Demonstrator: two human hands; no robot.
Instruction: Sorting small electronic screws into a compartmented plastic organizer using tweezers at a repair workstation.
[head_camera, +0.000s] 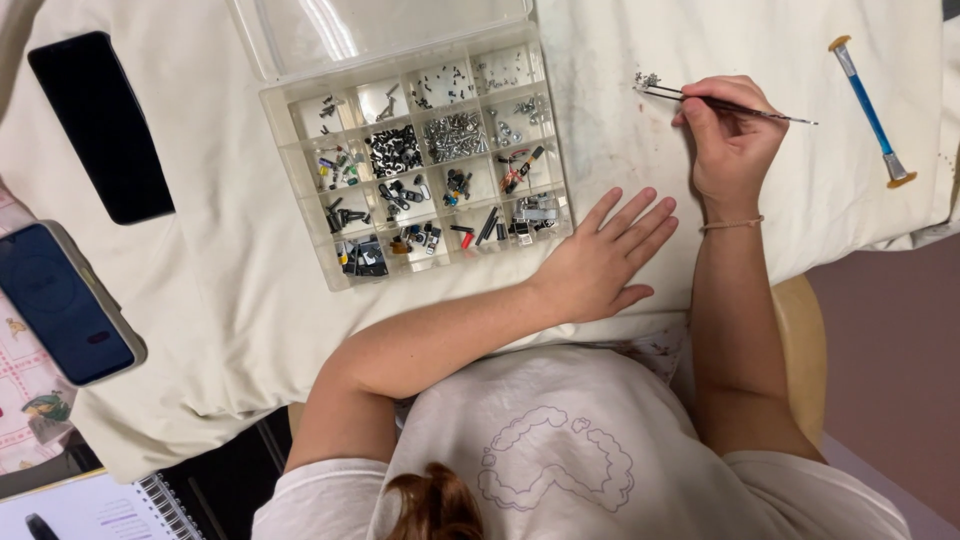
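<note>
1. Right hand (728, 135) is pinching a thin pair of tweezers (720, 103), tips at a tiny pile of screws (648, 79) on the white cloth (620, 150).
2. Left hand (603, 262) lies flat, fingers spread, holding nothing, just beside the clear parts organizer (420, 160).

Tweezers (725, 105): slim metal pair, dark along the shaft, lying nearly level across the white cloth, tips pointing toward the parts box, pinched in the fingers of the right hand (730, 135).

Small screws (648, 79): a tight cluster of tiny silver pieces on the cloth, right at the tweezer tips.
</note>
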